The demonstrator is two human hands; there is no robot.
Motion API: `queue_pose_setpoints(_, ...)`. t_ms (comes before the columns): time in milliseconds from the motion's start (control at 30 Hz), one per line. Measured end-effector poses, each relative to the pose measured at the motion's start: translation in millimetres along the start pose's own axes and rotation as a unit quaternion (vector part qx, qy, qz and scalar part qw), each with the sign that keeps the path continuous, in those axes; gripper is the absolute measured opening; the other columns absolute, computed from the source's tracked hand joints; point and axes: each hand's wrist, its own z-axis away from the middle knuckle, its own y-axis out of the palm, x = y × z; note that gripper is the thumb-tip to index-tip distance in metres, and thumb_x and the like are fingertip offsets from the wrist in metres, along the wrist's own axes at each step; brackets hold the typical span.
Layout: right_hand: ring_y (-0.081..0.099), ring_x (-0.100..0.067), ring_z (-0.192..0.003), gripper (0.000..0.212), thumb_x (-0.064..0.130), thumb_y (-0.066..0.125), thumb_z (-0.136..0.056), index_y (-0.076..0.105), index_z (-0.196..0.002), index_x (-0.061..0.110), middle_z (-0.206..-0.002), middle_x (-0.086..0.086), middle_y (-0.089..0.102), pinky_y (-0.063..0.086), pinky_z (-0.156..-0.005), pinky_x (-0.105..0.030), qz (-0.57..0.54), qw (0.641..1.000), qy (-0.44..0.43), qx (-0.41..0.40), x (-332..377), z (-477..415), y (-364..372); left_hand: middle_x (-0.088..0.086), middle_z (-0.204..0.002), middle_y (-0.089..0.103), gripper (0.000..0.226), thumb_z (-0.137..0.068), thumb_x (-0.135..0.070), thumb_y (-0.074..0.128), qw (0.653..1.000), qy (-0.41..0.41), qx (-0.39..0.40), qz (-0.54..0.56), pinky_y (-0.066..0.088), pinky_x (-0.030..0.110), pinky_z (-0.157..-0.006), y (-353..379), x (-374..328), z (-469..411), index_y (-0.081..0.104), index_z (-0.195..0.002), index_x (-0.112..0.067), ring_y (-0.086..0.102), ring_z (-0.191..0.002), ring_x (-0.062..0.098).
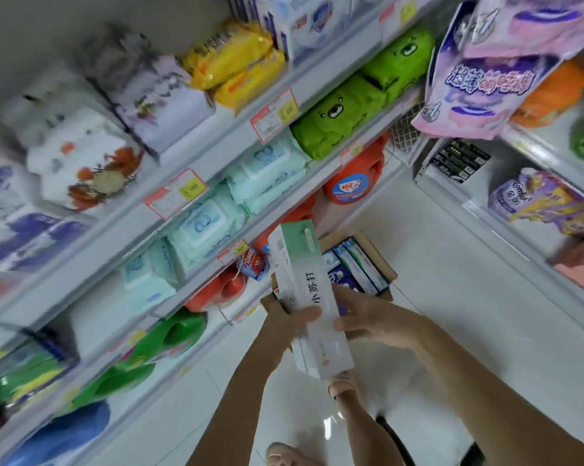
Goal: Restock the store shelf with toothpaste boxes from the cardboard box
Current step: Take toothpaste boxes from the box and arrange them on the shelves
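Observation:
A long white and green toothpaste box (305, 290) is held up in the middle of the view, above the floor. My left hand (289, 319) grips it from the left, thumb across its printed face. My right hand (368, 317) holds its right edge with curled fingers. Behind and below it, an open cardboard box (379, 260) sits on the white floor with several more blue and green toothpaste boxes (354, 267) lying inside. The store shelf (196, 173) rises on the left, filled with goods.
The left shelf carries wet-wipe packs (200, 227), green bear packs (344, 112), yellow packs (237, 65) and red detergent jugs (351, 186). A second shelf (479, 210) at the right holds refill pouches (539, 200). Pink bags (479, 72) hang overhead. My feet (341, 388) stand on white tiles.

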Motion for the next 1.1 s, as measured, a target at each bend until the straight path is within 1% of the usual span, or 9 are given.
queue_pose_setpoints(100,0.064,-0.015,-0.107,0.051,0.016,0.063,-0.087,0.046,-0.133,0.032,-0.118,0.003,0.066,0.055,-0.085,-0.032,0.052,0.998,-0.025,-0.021,14,26,45,0.004,-0.116,0.066,0.078,-0.055,-0.034,0.079,0.999,0.041,0.003,0.014,0.057,0.026,-0.067,-7,-20,50,0.049,-0.123,-0.012,0.067,-0.098,0.017)
queue_pose_setpoints(267,0.07,-0.022,-0.092,0.038,0.052,0.049,-0.086,0.057,-0.115,0.029,-0.102,-0.006,0.071,0.057,-0.084,-0.044,0.022,0.986,-0.048,-0.16,42,51,105,0.003,-0.116,0.064,0.088,-0.054,-0.05,0.085,0.994,0.102,-0.034,0.002,0.058,0.028,-0.073,-11,-32,109,0.042,-0.121,-0.011,0.067,-0.097,0.015)
queue_pose_setpoints(400,0.07,-0.01,-0.089,0.041,0.067,0.054,-0.08,0.059,-0.111,0.04,-0.099,0.009,0.073,0.054,-0.072,-0.029,0.108,0.975,-0.087,-0.173,73,71,141,0.001,-0.118,0.06,0.091,-0.057,-0.066,0.078,0.984,0.164,-0.063,-0.025,0.057,0.022,-0.075,-13,-42,157,0.041,-0.12,-0.012,0.064,-0.1,0.007)
queue_pose_setpoints(500,0.069,-0.011,-0.094,0.029,0.051,0.058,-0.085,0.064,-0.109,0.035,-0.103,0.008,0.072,0.055,-0.083,-0.034,0.116,0.97,-0.119,-0.177,100,86,162,-0.013,-0.108,0.06,0.031,-0.087,-0.035,0.063,0.975,0.208,-0.081,-0.015,0.05,0.007,-0.074,-24,-50,194,0.046,-0.112,-0.028,0.06,-0.087,-0.015)
queue_pose_setpoints(600,0.068,-0.022,-0.101,0.05,0.048,0.063,-0.075,0.064,-0.116,0.021,-0.107,-0.002,0.072,0.051,-0.093,-0.046,0.056,0.976,-0.126,-0.168,117,97,181,-0.026,-0.105,0.061,0.018,-0.093,-0.034,0.053,0.971,0.223,-0.08,0.028,0.046,0.001,-0.065,-42,-55,225,0.049,-0.11,-0.039,0.056,-0.08,-0.025)
queue_pose_setpoints(733,0.065,-0.032,-0.105,0.057,0.051,0.069,-0.068,0.065,-0.114,0.016,-0.109,-0.012,0.071,0.045,-0.099,-0.052,-0.045,0.978,-0.128,-0.159,137,105,210,-0.011,-0.125,0.061,0.041,-0.09,-0.041,0.056,0.969,0.216,-0.078,0.088,0.046,0.016,-0.086,-65,-71,254,0.05,-0.129,-0.028,0.059,-0.11,0.003)
queue_pose_setpoints(867,0.066,-0.033,-0.104,0.073,0.058,0.075,-0.062,0.064,-0.119,0.014,-0.111,-0.014,0.07,0.048,-0.096,-0.053,-0.017,0.98,-0.146,-0.137,161,108,243,-0.004,-0.135,0.056,0.079,-0.077,-0.063,0.062,0.962,0.225,-0.097,0.116,0.052,0.034,-0.093,-82,-83,272,0.039,-0.139,-0.021,0.06,-0.114,0.012)
queue_pose_setpoints(1000,0.073,-0.025,-0.076,0.039,0.043,0.05,-0.091,0.069,-0.106,0.012,-0.092,-0.012,0.074,0.058,-0.056,-0.031,-0.002,0.978,-0.178,-0.107,184,119,287,-0.006,-0.125,0.062,0.04,-0.092,-0.045,0.053,0.947,0.27,-0.128,0.113,0.052,0.031,-0.09,-96,-105,301,0.044,-0.128,-0.032,0.062,-0.108,0.011)
queue_pose_setpoints(1100,0.071,-0.018,-0.061,0.034,0.043,0.049,-0.093,0.068,-0.094,0.016,-0.075,-0.005,0.075,0.051,-0.043,-0.022,0.021,0.966,-0.221,-0.13,204,133,319,0.001,-0.14,0.051,0.076,-0.083,-0.07,0.042,0.934,0.305,-0.178,0.053,0.039,0.044,-0.106,-104,-131,328,0.021,-0.146,-0.034,0.051,-0.126,0.024)
